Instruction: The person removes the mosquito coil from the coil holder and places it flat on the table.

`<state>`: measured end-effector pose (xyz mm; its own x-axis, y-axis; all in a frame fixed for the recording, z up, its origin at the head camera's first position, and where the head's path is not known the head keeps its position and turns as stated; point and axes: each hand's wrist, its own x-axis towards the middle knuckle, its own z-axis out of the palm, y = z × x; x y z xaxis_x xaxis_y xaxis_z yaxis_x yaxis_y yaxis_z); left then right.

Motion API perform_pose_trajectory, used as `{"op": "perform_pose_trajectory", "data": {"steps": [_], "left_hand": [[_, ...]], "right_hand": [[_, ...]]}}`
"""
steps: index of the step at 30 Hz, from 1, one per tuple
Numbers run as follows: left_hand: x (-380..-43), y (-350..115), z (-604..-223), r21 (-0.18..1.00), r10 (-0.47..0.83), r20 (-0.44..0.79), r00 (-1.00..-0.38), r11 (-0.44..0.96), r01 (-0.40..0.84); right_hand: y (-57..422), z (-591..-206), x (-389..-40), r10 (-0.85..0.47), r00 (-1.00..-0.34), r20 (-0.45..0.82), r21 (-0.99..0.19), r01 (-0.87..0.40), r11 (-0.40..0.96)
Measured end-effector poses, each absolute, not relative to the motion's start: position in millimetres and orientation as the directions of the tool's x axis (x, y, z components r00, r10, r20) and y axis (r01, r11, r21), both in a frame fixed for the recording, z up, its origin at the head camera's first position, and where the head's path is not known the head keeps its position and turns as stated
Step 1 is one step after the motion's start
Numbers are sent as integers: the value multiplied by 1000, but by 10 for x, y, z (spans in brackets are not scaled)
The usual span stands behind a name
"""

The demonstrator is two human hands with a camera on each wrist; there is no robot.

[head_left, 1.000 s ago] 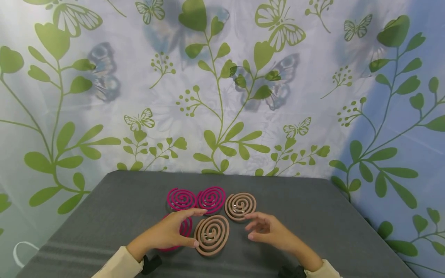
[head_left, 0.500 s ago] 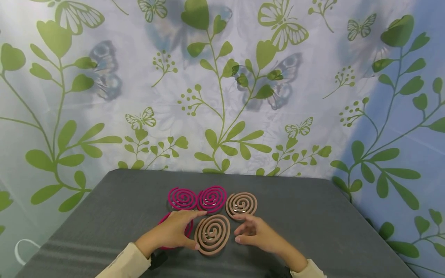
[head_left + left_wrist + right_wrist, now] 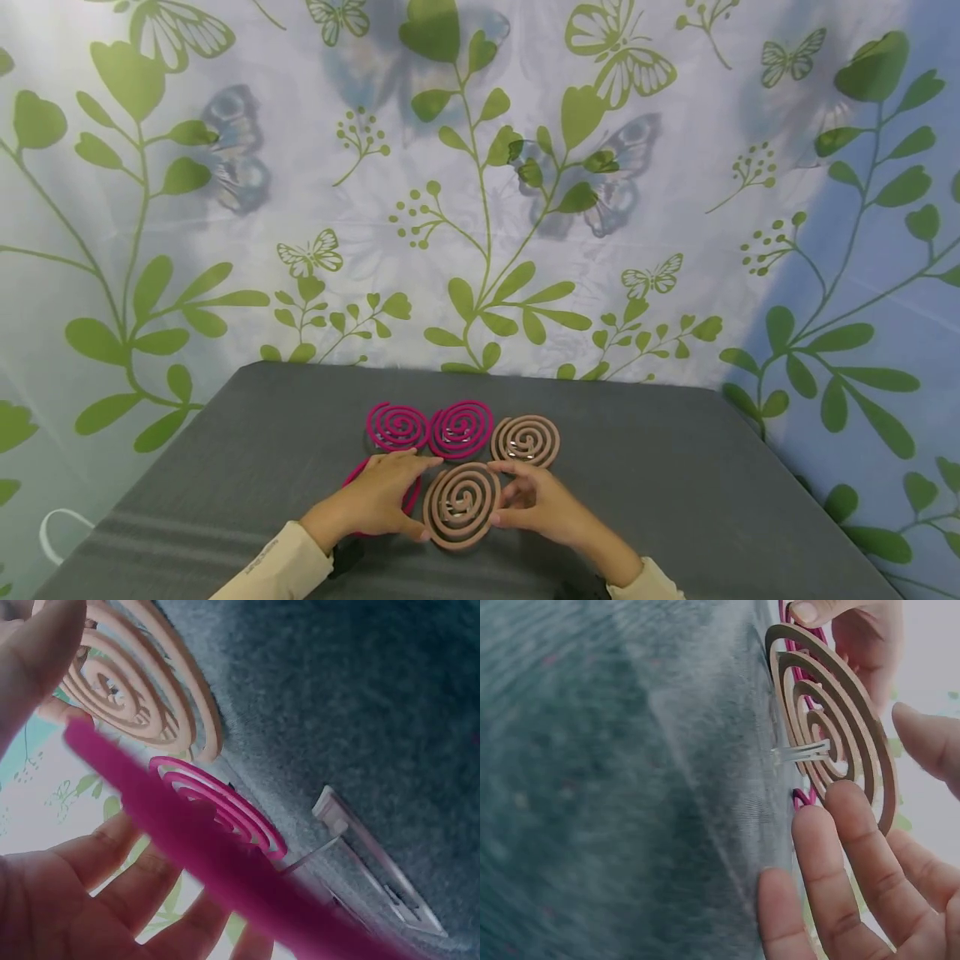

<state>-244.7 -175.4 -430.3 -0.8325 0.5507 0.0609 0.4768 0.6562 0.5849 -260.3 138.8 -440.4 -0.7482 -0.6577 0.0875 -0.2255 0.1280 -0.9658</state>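
A tan mosquito coil point(image 3: 459, 506) stands at the front middle of the table on a small metal stand. My left hand point(image 3: 378, 497) is at its left side with the thumb tip at its rim, over a pink mosquito coil point(image 3: 202, 851) that it partly hides. My right hand point(image 3: 536, 504) is at the tan coil's right edge; in the right wrist view its fingers point(image 3: 862, 855) reach along the coil and the thumb stands apart. Behind are two more pink coils point(image 3: 397, 429) and a second tan coil point(image 3: 525, 442).
The coils stand close together on a grey cloth-covered table point(image 3: 637, 483). A folding metal stand point(image 3: 802, 751) shows under the front tan coil. Behind the table hangs a curtain point(image 3: 480, 208) with leaves and butterflies. A white loop point(image 3: 60, 533) is at the left edge.
My right hand has moved left, from apart to the front tan coil's right edge. My left hand has stayed at the coil's left side. The view has shifted slightly.
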Motion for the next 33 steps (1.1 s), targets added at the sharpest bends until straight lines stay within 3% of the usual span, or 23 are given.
{"op": "perform_pose_trajectory", "data": {"steps": [6,25,33], "left_hand": [[-2315,-1649,-4103,568,531,36,-847,686,454],[-2343,-1661,-4161,566,509,46,-859,696,443],[-2528,-1779,-4382,625,535,120,-837,614,482]], "right_hand": [[1384,-4440,-2595,-621,-782,54,-976,-172,132],[1389,-4507,-2605,-631,-776,24,-992,-95,80],[1420,-4525,-2651,-636,-771,27,-997,-63,33]]}}
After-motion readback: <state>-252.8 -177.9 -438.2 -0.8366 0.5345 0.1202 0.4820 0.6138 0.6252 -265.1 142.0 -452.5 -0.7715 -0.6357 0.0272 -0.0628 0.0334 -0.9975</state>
